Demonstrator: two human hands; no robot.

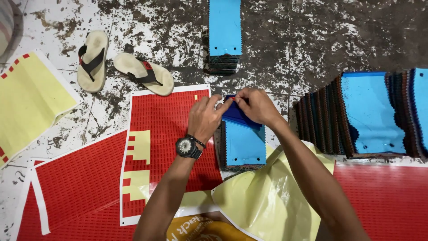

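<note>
Nearest to us, below both forearms, lies a big crumpled sheet of pale yellow backing paper (pixel 267 196), and under the left elbow we see a part of a yellow-orange bag (pixel 200 230).

Our left hand (pixel 206 117), with a black wristwatch (pixel 187 147) on the wrist, is closed in a pinch. The thumb and the first fingers meet the fingers of our right hand (pixel 255 106), which is pinched in the same way. Between the two hands we hold the upper edge of a dark blue fabric swatch (pixel 238 117), and a very small red sticker (pixel 232 99) is at the place where the fingertips meet. We cannot tell which fingers press it. The swatch is lifted a little and lies on the top of a stack of swatches (pixel 244 147) with a light blue piece uppermost, directly below the right hand.

Under the left hand and to its left there is a red sticker sheet (pixel 156 125) with yellow gaps where labels are gone. More red sheets (pixel 76 187) lie further left, and one more red sheet (pixel 383 196) is to the right of the right forearm.

To the right of the right hand, well apart, a long row of swatch stacks (pixel 370 114) stands on the stained floor (pixel 312 40). Beyond the hands another light blue stack (pixel 224 31) lies. Far to the left we see a pair of sandals (pixel 120 67) and a yellow sheet (pixel 26 102).
</note>
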